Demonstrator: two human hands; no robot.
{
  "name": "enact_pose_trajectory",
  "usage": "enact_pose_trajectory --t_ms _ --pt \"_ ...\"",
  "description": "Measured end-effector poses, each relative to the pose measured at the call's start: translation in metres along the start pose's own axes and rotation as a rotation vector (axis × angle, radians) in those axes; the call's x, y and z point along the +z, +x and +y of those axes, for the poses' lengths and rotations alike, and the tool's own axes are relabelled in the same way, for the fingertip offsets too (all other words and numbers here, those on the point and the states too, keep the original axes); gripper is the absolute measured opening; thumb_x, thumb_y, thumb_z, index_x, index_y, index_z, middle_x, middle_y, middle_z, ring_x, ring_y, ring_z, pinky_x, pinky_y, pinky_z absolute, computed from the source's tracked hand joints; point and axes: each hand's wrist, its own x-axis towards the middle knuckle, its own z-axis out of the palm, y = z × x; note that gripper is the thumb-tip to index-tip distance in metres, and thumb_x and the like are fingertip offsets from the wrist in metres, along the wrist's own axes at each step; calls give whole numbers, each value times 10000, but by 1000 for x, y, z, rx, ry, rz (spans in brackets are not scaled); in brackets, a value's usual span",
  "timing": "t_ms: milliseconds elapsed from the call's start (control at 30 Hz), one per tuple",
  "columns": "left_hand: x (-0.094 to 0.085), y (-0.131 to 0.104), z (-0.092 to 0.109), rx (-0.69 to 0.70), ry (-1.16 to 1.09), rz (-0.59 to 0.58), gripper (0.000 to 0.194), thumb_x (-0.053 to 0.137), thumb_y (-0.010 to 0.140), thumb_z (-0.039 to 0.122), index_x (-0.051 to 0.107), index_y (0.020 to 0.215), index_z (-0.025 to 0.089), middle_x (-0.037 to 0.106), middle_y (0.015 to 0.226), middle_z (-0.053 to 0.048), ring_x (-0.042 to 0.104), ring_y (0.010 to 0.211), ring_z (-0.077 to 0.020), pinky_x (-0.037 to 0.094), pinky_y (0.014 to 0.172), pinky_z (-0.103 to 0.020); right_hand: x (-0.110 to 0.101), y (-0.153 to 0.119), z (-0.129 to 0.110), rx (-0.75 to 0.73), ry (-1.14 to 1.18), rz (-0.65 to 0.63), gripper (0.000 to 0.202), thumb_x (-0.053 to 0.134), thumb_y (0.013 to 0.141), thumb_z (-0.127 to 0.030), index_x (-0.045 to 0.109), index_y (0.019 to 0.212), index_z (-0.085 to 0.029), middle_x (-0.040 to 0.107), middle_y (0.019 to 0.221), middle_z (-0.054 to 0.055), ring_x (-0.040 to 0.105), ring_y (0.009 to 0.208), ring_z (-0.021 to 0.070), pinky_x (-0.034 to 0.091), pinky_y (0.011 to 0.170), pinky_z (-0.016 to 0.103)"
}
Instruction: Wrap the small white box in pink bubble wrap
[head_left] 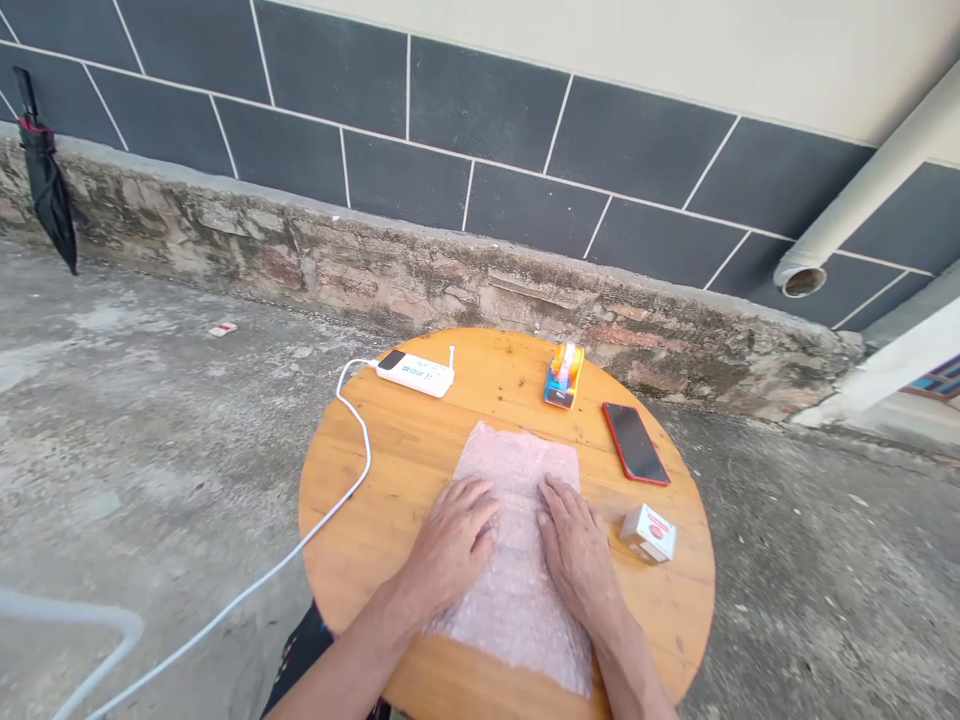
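Note:
A pinkish, translucent sheet of bubble wrap (517, 590) lies flat on the round wooden table (360, 560). My left hand (452, 545) rests on its left edge, palm down with the fingers extended. On the right edge lies my right hand (577, 545), also palm down with fingers stretched forward. Neither hand grips anything. Just right of my right hand is a small white box (649, 533) with a red print. A black phone with a red edge (635, 443) lies farther back on the right. Behind the wrap stands a yellow and blue tape dispenser (564, 376).
A white power strip (416, 372) sits at the table's back left; its white cable (300, 545) runs off the left edge. Beyond the table are a stone-based wall, a pipe (862, 185) at the right and a black umbrella (46, 180) at the far left.

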Motion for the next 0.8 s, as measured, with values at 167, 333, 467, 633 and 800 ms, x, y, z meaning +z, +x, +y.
enact_pose_trajectory --t_ms 167,333,467,633,800 --pt "1 0 0 -41 8 36 326 533 763 110 596 1071 197 530 1277 -74 436 1217 -240 358 1051 -421 0 0 2 4 34 -5 392 338 940 -191 513 1286 -137 498 1365 106 433 1266 246 362 1019 432" --pt "0 0 2 -55 38 43 349 555 747 137 584 1089 201 542 1268 -71 443 1208 -247 347 1052 -432 1 -1 5 32 54 46 359 362 922 -167 575 1209 -141 543 1318 103 475 1219 257 387 978 435" --pt "-4 -1 1 -49 63 8 423 636 694 216 574 1113 209 521 1306 -71 420 1236 -266 313 1074 -448 1 0 5 59 37 57 353 364 916 -145 593 1185 -148 564 1296 100 495 1198 257 393 960 426" --pt "-8 -2 -1 -28 78 -79 589 708 631 341 542 1183 215 472 1364 -84 368 1289 -286 263 1107 -456 -2 2 3 87 28 46 347 360 927 -159 593 1185 -159 571 1289 98 499 1197 251 397 943 415" --pt "-10 -3 -1 -30 80 -96 593 717 612 346 548 1169 227 465 1369 -82 367 1292 -289 250 1113 -455 -2 1 5 86 52 41 359 353 921 -145 580 1200 -152 560 1302 97 488 1210 246 385 953 408"
